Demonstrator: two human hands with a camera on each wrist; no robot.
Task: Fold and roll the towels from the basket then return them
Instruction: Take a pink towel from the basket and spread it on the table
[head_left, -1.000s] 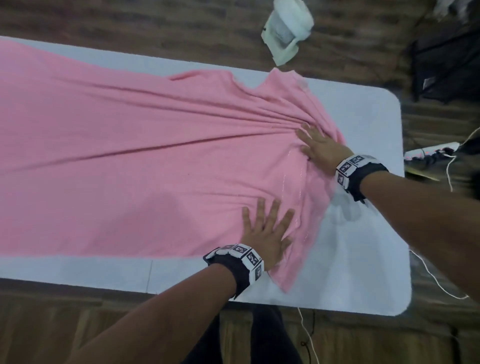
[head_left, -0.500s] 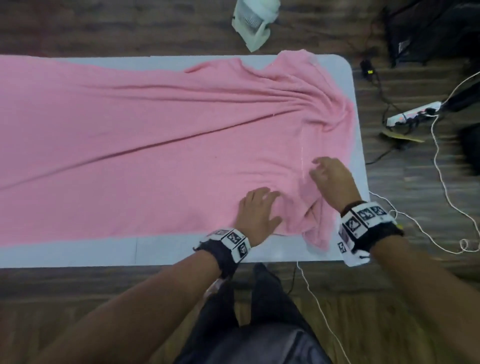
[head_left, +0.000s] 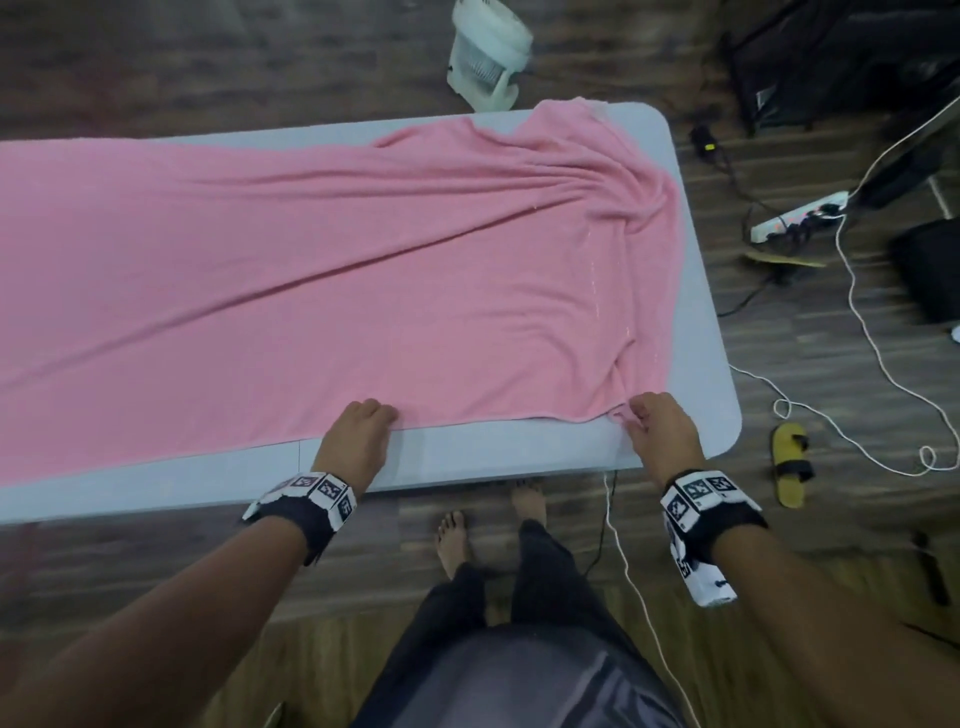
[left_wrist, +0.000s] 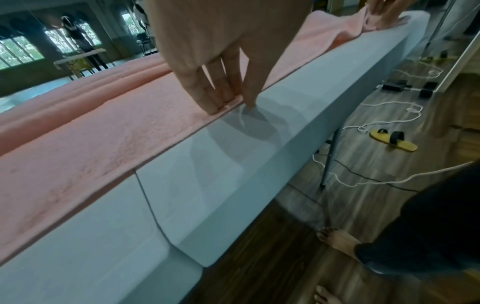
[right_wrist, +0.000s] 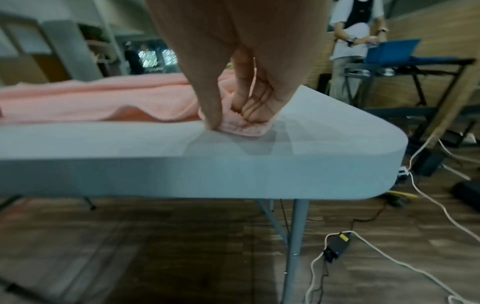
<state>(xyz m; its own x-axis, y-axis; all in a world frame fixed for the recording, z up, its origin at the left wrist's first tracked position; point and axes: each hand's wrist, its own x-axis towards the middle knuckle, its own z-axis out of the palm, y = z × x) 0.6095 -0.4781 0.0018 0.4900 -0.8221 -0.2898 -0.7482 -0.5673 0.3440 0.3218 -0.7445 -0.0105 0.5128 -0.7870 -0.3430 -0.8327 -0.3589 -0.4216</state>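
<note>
The pink towel (head_left: 322, 270) lies spread lengthwise over the grey table (head_left: 467, 457), with its near long edge running parallel to the table's near rim and a bare strip of tabletop between them. The right hand (head_left: 662, 431) holds the towel's near right corner – fingers and thumb are curled round a small bunch of fabric that rests on the tabletop, as the right wrist view shows. The left hand (head_left: 358, 431) sits on the same near edge, to the left of the right hand and well apart from it; in the left wrist view its fingers (left_wrist: 215, 96) are bent down onto the hem with the thumb touching the bare table beside it, a narrow pinch on the edge of the towel. Folds fan out from the far right part of the towel, which is bunched near the table's far right corner. Compared with half a second ago, the near right corner no longer hangs over the table rim – it now lies on the tabletop – and the two hands stand farther apart along the near edge.
</note>
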